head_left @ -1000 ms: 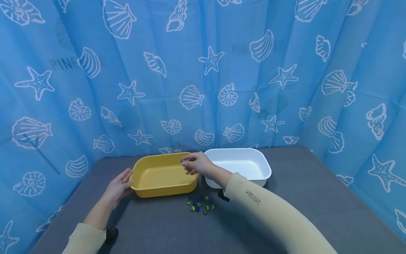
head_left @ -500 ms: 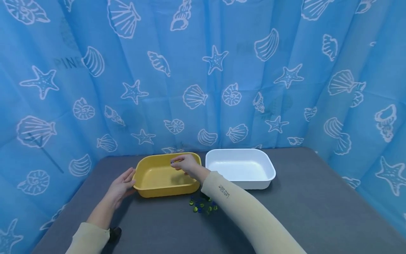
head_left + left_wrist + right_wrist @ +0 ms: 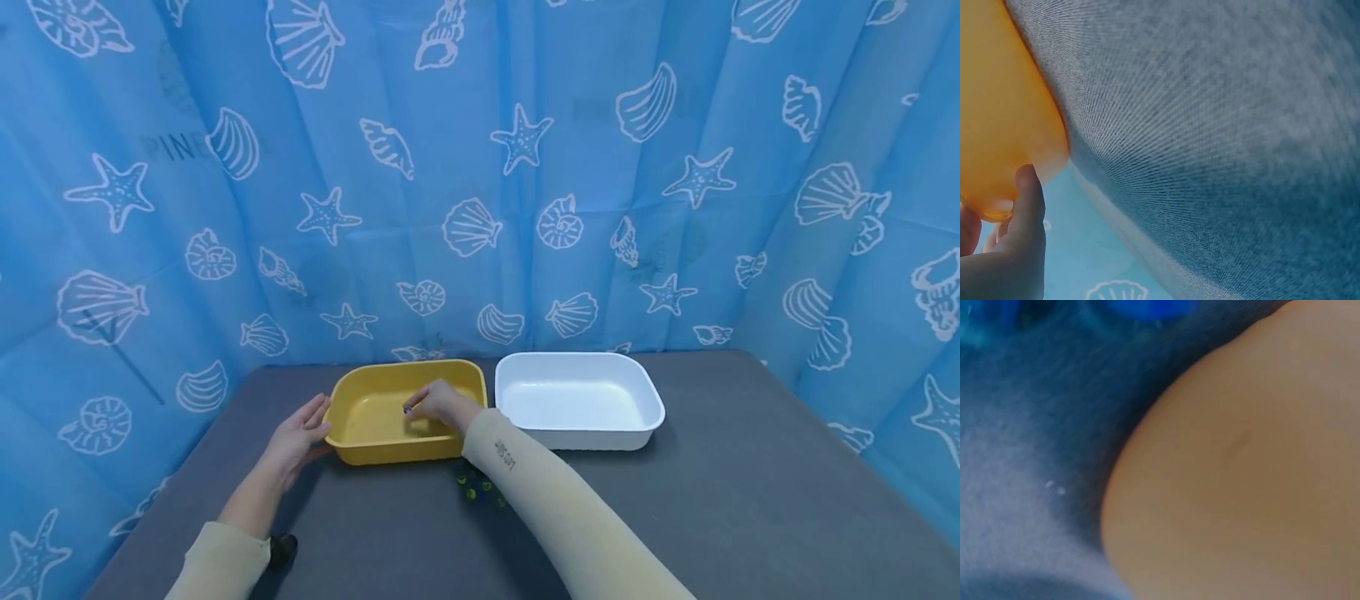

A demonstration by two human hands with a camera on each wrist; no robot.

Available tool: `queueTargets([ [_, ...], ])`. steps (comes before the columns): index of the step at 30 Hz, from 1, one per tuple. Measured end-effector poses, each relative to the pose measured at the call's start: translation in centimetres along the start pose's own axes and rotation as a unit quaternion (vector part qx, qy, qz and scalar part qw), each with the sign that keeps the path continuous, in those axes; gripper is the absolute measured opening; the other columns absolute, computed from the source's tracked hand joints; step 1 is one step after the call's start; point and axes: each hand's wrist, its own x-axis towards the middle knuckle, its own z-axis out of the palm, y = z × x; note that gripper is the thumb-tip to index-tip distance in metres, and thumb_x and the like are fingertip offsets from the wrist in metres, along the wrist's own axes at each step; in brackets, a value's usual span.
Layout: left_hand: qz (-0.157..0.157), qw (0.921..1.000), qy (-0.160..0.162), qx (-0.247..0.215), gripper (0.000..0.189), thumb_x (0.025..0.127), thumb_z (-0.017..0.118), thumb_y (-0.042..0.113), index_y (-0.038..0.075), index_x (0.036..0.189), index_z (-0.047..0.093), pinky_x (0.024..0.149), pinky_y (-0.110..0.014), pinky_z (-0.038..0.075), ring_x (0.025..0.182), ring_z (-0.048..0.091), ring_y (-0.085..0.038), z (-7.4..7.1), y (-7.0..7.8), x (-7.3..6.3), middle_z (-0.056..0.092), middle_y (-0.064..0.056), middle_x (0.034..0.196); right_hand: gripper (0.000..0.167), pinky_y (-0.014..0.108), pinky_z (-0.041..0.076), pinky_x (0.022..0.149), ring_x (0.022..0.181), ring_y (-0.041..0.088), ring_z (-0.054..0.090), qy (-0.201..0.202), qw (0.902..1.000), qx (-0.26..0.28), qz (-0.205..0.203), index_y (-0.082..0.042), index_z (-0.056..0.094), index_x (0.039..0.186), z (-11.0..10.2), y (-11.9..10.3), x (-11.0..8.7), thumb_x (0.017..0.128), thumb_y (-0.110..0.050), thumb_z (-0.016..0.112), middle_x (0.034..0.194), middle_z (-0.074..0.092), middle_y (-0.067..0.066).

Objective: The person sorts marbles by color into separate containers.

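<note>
My right hand [image 3: 441,403] reaches down into the yellow basin [image 3: 397,452]. Between its thumb and fingertips it pinches a small dark blue marble [image 3: 407,409], partly hidden by the fingers. My left hand [image 3: 295,437] rests against the basin's left end with fairly straight fingers. In the left wrist view the left hand [image 3: 1013,244] touches the outside of the yellow wall [image 3: 1004,112]. Several blue and yellow-green marbles [image 3: 471,493] lie on the cloth in front of the basin, some covered by the right sleeve. The right wrist view is mostly filled by a blurred skin surface.
A white basin [image 3: 579,440] stands just right of the yellow one. Both sit on a grey cloth-covered table [image 3: 750,500]. Behind and along the sides hangs a blue curtain [image 3: 480,167] printed with shells and starfish.
My right hand, holding the marble, has moved left from the yellow basin's right rim and lowered inside it. The left hand stays at the basin's end. The head view has shifted slightly.
</note>
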Motion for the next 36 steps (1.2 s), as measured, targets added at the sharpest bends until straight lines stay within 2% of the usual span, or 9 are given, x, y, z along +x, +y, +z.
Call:
queueTargets([
  [3, 0.0, 1.0, -0.002, 0.001, 0.063, 0.105, 0.04, 0.005, 0.007, 0.156, 0.002, 0.109, -0.056, 0.03, 0.146, 0.011, -0.035, 0.1, 0.0, -0.2, 0.006, -0.011, 0.161, 0.013, 0.027, 0.047, 0.073, 0.086, 0.016, 0.056, -0.009, 0.9997, -0.021, 0.013, -0.009, 0.077, 0.096, -0.1, 0.4, 0.4, 0.083, -0.01, 0.078, 0.103, 0.066, 0.002],
  [6, 0.001, 1.0, -0.003, 0.001, 0.063, 0.105, 0.04, 0.006, 0.006, 0.156, 0.002, 0.108, -0.057, 0.03, 0.146, 0.011, -0.035, 0.1, 0.1, -0.2, 0.006, -0.012, 0.161, 0.012, 0.026, 0.04, 0.06, 0.069, 0.016, 0.05, -0.011, 0.9993, -0.032, 0.015, -0.007, 0.077, 0.094, -0.2, 0.6, 0.6, 0.082, -0.008, 0.078, 0.088, 0.065, 0.003],
  [11, -0.001, 1.0, -0.004, 0.005, 0.063, 0.105, 0.039, 0.006, 0.007, 0.156, 0.002, 0.108, -0.057, 0.03, 0.146, 0.009, -0.035, 0.2, 0.4, -0.2, 0.006, -0.011, 0.161, 0.01, 0.024, 0.04, 0.055, 0.063, 0.015, 0.049, 0.001, 0.9971, -0.074, 0.014, -0.007, 0.078, 0.09, -0.3, 0.6, 0.4, 0.08, -0.007, 0.08, 0.08, 0.064, 0.001],
  [18, -0.008, 0.9999, 0.004, -0.006, 0.063, 0.105, 0.039, 0.006, 0.007, 0.156, 0.002, 0.109, -0.058, 0.028, 0.146, 0.008, -0.035, 0.3, 0.3, -0.1, 0.006, -0.011, 0.161, 0.017, 0.025, 0.045, 0.061, 0.069, 0.015, 0.053, 0.006, 0.9934, -0.114, 0.001, -0.008, 0.077, 0.1, -0.2, 0.6, 0.3, 0.083, -0.009, 0.078, 0.09, 0.068, 0.002],
  [23, -0.008, 0.9999, -0.003, -0.006, 0.062, 0.105, 0.038, 0.005, 0.006, 0.156, 0.001, 0.109, -0.059, 0.028, 0.146, 0.007, -0.036, 0.3, -0.1, 0.0, 0.005, -0.012, 0.161, 0.023, 0.027, 0.046, 0.061, 0.072, 0.017, 0.055, 0.015, 0.9979, -0.061, 0.013, -0.005, 0.075, 0.108, -0.6, 0.9, 0.4, 0.085, -0.006, 0.075, 0.101, 0.069, 0.007],
  [27, -0.008, 0.9999, -0.004, -0.009, 0.062, 0.105, 0.038, 0.005, 0.006, 0.155, 0.002, 0.109, -0.059, 0.027, 0.146, 0.007, -0.035, 0.4, -0.1, 0.1, 0.006, -0.012, 0.161, 0.025, 0.03, 0.052, 0.075, 0.091, 0.021, 0.061, 0.041, 0.9991, -0.007, 0.011, -0.001, 0.072, 0.111, -1.4, 0.6, -0.1, 0.086, -0.003, 0.073, 0.112, 0.066, 0.01],
  [31, -0.006, 1.0, -0.003, -0.007, 0.062, 0.105, 0.038, 0.005, 0.006, 0.155, 0.002, 0.109, -0.059, 0.028, 0.146, 0.007, -0.035, 0.4, 0.1, 0.0, 0.006, -0.011, 0.161, 0.026, 0.041, 0.051, 0.092, 0.11, 0.03, 0.06, 0.044, 0.9988, 0.022, -0.009, -0.001, 0.07, 0.115, -2.7, -0.4, -1.7, 0.089, -0.004, 0.07, 0.119, 0.064, 0.012],
  [34, -0.003, 1.0, -0.004, 0.0, 0.062, 0.105, 0.037, 0.005, 0.006, 0.155, 0.001, 0.108, -0.059, 0.028, 0.146, 0.007, -0.036, 0.3, 0.1, -0.1, 0.005, -0.012, 0.161, 0.024, 0.045, 0.049, 0.095, 0.115, 0.033, 0.058, 0.038, 0.9982, 0.039, -0.025, -0.004, 0.07, 0.116, -3.8, -1.1, -3.4, 0.092, -0.007, 0.067, 0.125, 0.061, 0.013],
  [36, -0.004, 1.0, -0.002, 0.004, 0.062, 0.105, 0.037, 0.005, 0.006, 0.156, 0.002, 0.108, -0.059, 0.028, 0.146, 0.007, -0.037, 0.2, 0.1, -0.2, 0.006, -0.012, 0.161, 0.023, 0.045, 0.049, 0.095, 0.114, 0.033, 0.058, 0.034, 0.9972, 0.055, -0.039, -0.004, 0.07, 0.115, -4.4, -1.3, -4.4, 0.093, -0.007, 0.066, 0.124, 0.062, 0.013],
])
